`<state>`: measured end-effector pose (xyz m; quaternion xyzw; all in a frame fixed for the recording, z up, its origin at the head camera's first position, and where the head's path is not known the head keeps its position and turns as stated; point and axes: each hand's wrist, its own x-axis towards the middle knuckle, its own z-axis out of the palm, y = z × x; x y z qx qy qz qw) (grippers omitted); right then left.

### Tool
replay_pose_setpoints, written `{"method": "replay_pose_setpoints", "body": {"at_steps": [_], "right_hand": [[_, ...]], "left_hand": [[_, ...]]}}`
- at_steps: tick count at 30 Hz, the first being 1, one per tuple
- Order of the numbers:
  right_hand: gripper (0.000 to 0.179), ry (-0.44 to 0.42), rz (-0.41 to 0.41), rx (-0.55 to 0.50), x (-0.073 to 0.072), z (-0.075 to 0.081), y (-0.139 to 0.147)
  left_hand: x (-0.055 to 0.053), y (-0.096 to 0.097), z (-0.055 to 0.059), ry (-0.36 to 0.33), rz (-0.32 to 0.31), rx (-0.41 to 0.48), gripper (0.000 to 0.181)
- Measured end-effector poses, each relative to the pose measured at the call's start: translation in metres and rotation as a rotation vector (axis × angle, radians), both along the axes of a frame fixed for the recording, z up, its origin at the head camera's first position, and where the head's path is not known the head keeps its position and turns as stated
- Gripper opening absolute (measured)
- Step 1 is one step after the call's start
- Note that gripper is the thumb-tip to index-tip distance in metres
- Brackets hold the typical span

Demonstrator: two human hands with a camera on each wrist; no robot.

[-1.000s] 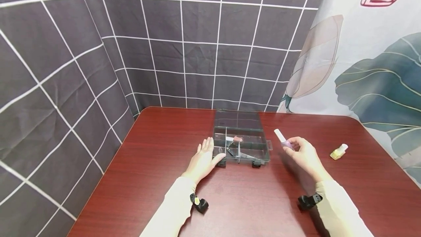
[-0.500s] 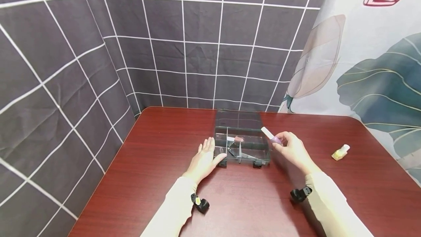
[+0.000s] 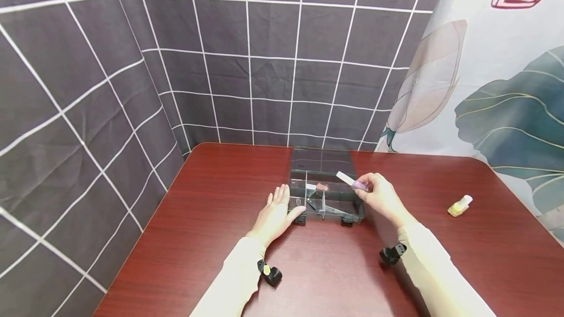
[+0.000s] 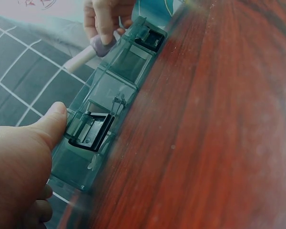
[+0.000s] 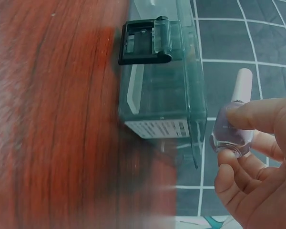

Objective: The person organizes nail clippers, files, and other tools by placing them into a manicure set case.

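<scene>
Right hand (image 3: 382, 198) pinching purple nail polish bottle (image 5: 229, 132) between thumb and fingers; bottle tilted, white cap up-left, just above right end of open clear plastic compartment box (image 5: 164, 95). Left hand (image 3: 273, 216): fingers straight along box's left side, thumb apart at front, near 1 of 2 black latches (image 3: 300, 220). Yellow nail polish bottle (image 3: 459, 206) on table (image 3: 220, 185), well right.

Red wood-grain table (image 3: 326, 268), gray white-gridded backdrop (image 3: 274, 28), leaf-printed white cloth (image 3: 493, 57) to the right
</scene>
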<state>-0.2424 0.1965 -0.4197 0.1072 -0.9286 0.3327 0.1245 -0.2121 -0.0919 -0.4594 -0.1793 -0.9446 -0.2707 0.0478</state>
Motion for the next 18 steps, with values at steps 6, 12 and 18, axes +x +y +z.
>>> {"method": "replay_pose_setpoints", "body": {"at_steps": [6,12,18], "right_hand": [[0.013,-0.012,0.026,0.016,-0.010,0.001,-0.010],[0.014,-0.031,0.057,0.054,-0.019,0.002,-0.018],[0.013,-0.032,0.088,0.097,-0.025,-0.003,-0.022]], "left_hand": [[-0.001,0.000,-0.002,-0.001,0.006,-0.006,0.081],[-0.001,0.001,-0.003,-0.008,0.017,-0.002,0.082],[0.000,0.001,0.000,-0.015,0.014,-0.008,0.081]]}}
